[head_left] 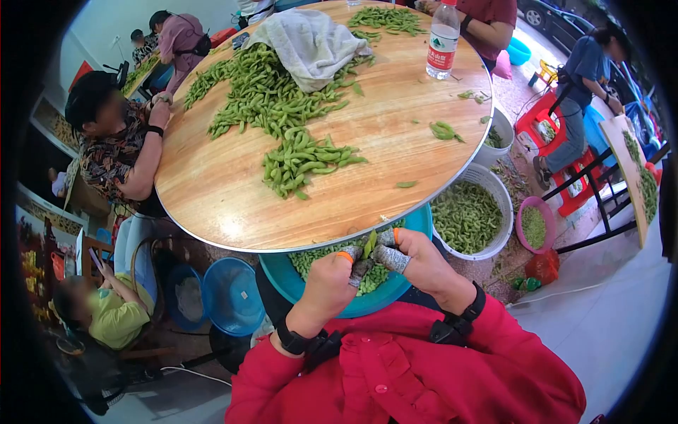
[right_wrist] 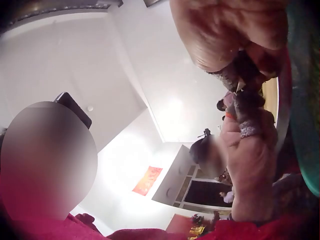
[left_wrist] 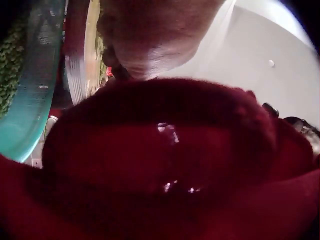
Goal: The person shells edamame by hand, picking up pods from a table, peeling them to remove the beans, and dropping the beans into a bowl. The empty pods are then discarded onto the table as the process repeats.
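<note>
A green soybean pod stands up between the fingertips of both hands, over a teal basin of shelled beans. From the left, my left hand pinches it with curled fingers. My right hand meets it from the right, thumb and fingers closed at the pod. Grey wraps cover several fingertips, with orange bands showing. In the right wrist view the right hand and left hand come together, the pod mostly hidden. A red sleeve fills most of the left wrist view.
The round wooden table bears a pile of pods, a grey cloth and a water bottle. A white basket of pods and a pink basin stand right; a blue tub stands left. Other people sit around.
</note>
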`<move>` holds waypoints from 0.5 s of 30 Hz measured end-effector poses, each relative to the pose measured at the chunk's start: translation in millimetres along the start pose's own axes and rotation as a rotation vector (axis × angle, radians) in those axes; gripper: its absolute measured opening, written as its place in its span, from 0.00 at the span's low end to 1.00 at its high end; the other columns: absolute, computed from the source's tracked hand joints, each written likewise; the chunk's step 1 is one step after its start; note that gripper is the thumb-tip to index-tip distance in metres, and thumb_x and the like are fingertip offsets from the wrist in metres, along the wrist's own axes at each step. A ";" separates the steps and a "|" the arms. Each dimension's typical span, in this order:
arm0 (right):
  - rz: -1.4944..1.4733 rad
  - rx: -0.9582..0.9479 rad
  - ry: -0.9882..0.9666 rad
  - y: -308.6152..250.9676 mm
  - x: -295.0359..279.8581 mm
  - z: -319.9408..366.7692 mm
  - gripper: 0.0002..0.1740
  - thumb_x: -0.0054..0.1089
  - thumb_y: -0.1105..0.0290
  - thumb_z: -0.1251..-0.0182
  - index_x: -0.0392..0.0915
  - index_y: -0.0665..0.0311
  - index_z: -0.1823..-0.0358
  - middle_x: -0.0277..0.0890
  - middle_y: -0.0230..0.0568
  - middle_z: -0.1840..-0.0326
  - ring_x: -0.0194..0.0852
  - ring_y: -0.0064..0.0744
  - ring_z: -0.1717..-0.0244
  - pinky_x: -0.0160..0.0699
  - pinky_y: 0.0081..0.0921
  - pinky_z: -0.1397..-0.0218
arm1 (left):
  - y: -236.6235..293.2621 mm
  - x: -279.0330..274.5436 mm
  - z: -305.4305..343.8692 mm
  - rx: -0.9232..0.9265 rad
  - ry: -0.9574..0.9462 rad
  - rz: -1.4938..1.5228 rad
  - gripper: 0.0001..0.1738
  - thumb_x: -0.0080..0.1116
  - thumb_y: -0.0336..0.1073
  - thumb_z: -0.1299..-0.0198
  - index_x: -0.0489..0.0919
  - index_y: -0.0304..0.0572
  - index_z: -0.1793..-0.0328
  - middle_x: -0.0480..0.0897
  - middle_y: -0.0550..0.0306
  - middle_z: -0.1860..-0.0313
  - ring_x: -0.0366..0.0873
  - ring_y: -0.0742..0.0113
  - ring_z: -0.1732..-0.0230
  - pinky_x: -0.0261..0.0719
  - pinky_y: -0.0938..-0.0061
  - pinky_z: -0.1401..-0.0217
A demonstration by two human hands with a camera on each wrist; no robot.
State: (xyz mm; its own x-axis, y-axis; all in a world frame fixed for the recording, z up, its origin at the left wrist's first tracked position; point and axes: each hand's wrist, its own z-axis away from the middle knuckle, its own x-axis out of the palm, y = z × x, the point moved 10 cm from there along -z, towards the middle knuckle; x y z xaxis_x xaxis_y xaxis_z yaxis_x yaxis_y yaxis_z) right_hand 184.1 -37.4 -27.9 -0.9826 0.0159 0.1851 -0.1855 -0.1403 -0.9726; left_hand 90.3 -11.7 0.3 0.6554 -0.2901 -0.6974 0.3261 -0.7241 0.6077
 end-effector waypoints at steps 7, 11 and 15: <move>0.107 -0.016 0.056 1.4 -5.5 2.0 0.07 0.51 0.75 0.40 0.73 0.70 0.63 0.70 0.25 0.72 0.59 0.13 0.71 0.63 0.15 0.70 | 17.9 -3.9 -4.2 0.083 -0.004 -0.254 0.07 0.55 0.25 0.63 0.70 0.36 0.74 0.70 0.50 0.84 0.71 0.53 0.81 0.69 0.64 0.81; 0.113 -0.016 0.084 -2.5 -4.2 1.7 0.06 0.52 0.75 0.41 0.73 0.70 0.65 0.68 0.24 0.74 0.57 0.12 0.72 0.62 0.16 0.72 | 23.1 -3.5 -3.9 0.095 -0.020 -0.314 0.07 0.54 0.24 0.65 0.69 0.38 0.76 0.69 0.51 0.84 0.71 0.54 0.82 0.70 0.65 0.82; 0.192 -0.047 0.087 5.4 -7.3 -1.6 0.05 0.51 0.76 0.42 0.73 0.71 0.68 0.67 0.24 0.77 0.56 0.13 0.73 0.61 0.17 0.74 | 22.1 1.2 -1.9 0.093 -0.050 -0.343 0.08 0.54 0.25 0.66 0.68 0.39 0.77 0.69 0.53 0.85 0.71 0.55 0.81 0.69 0.65 0.82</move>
State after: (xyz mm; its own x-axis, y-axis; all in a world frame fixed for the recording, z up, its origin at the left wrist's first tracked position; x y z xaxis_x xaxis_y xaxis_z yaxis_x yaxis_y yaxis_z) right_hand 190.2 -36.7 -34.7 -0.9968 0.0791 -0.0151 0.0070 -0.1022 -0.9947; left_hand 99.6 -26.9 13.6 0.4836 -0.0492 -0.8739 0.4565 -0.8377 0.2997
